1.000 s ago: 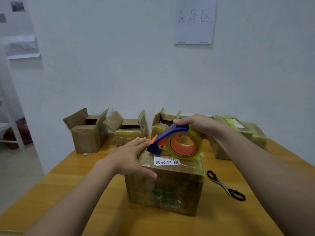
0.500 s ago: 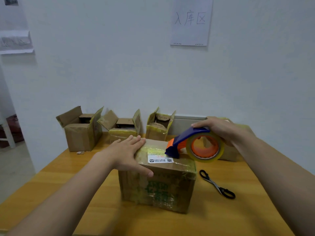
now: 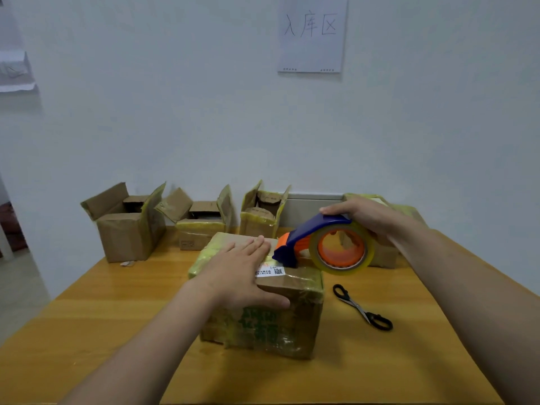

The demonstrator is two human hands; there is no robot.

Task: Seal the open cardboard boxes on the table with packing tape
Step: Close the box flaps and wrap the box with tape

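Observation:
A closed cardboard box (image 3: 295, 323) with green print and a white label stands in the middle of the table (image 3: 111, 323). My left hand (image 3: 242, 273) lies flat on its top, fingers straight, thumb over the front edge. My right hand (image 3: 368, 214) grips a blue and orange tape dispenser (image 3: 321, 244) holding a clear tape roll; its blue nose touches the box top near the right edge. Three open boxes stand along the wall: left (image 3: 128, 226), middle (image 3: 201, 226) and right (image 3: 261, 214).
Black scissors (image 3: 362, 308) lie on the table right of the box. Another taped box (image 3: 388, 252) sits behind my right hand, partly hidden. A paper sign (image 3: 312, 33) hangs on the white wall. The table's left edge drops to the floor.
The tape dispenser has travelled rightward across the box top toward its right edge. My left hand stayed pressed on the box. The view shifted slightly.

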